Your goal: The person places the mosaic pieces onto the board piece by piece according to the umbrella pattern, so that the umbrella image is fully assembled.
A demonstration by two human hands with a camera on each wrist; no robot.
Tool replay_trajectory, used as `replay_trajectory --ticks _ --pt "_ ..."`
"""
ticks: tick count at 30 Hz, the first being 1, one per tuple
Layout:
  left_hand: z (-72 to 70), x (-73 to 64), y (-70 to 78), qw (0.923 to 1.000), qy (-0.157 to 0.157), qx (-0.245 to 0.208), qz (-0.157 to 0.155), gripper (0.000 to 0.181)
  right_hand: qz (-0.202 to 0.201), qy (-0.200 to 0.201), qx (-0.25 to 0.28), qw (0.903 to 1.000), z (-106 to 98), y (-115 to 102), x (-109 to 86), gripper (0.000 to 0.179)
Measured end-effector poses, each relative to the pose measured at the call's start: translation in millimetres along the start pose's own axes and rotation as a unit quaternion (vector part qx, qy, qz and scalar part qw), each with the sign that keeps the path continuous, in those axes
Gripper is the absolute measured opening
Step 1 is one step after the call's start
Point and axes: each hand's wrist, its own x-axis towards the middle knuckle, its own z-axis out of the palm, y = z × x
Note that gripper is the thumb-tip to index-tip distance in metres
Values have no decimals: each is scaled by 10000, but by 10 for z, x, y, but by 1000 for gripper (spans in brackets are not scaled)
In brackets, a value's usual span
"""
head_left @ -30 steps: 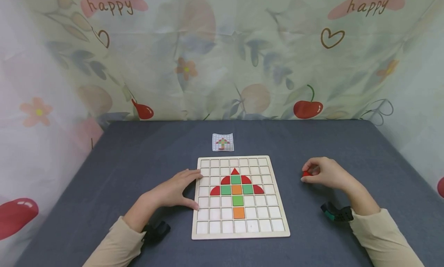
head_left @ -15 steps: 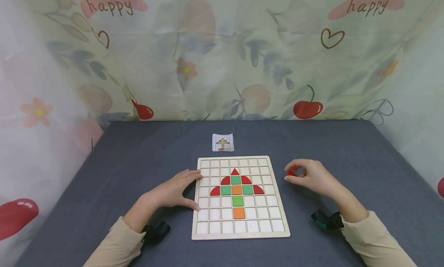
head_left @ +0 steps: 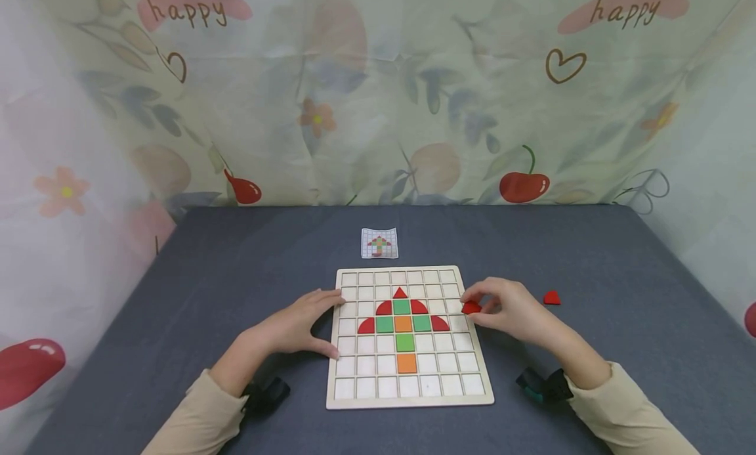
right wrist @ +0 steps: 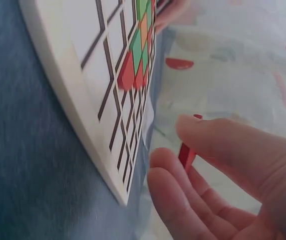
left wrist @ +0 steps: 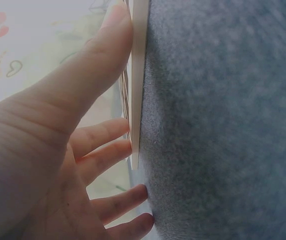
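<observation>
A white gridded wooden board (head_left: 410, 400) lies mid-table with red, green and orange tiles set in its squares. My left hand (head_left: 293, 325) rests at its left edge, fingers extended; in the left wrist view the thumb (left wrist: 97, 55) and two fingers touch the rim. Between thumb and fingers my right hand (head_left: 512, 312) pinches a small red tile (head_left: 471, 307), over the board's right edge. In the right wrist view that red tile (right wrist: 187, 154) is seen edge-on, its exact shape partly hidden. Among the set tiles are a red triangle (head_left: 399, 293) and an orange square (head_left: 407, 363).
Another red tile (head_left: 552, 298) lies on the dark tablecloth to the right of my right hand. Behind the board is a small pattern card (head_left: 380, 243) showing a similar coloured figure. A printed curtain (head_left: 378, 113) hangs behind the table.
My right hand has moved left with the red tile, from the table's right side to the board's right edge. The loose red tile has come into sight. My left hand stays put.
</observation>
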Motion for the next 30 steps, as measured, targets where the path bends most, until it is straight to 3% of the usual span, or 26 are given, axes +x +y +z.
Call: replay_trajectory --ticks 9,17,30 --pt "-2 -3 4 10000 2 -19 -29 90 -151 -104 4 9998 119 -122 47 31" --pt "1 -8 9 10000 39 19 -29 90 -246 -103 29 9996 185 -213 67 25" --pt "4 -8 2 10000 63 24 11 90 -451 -483 413 9970 307 -286 95 30"
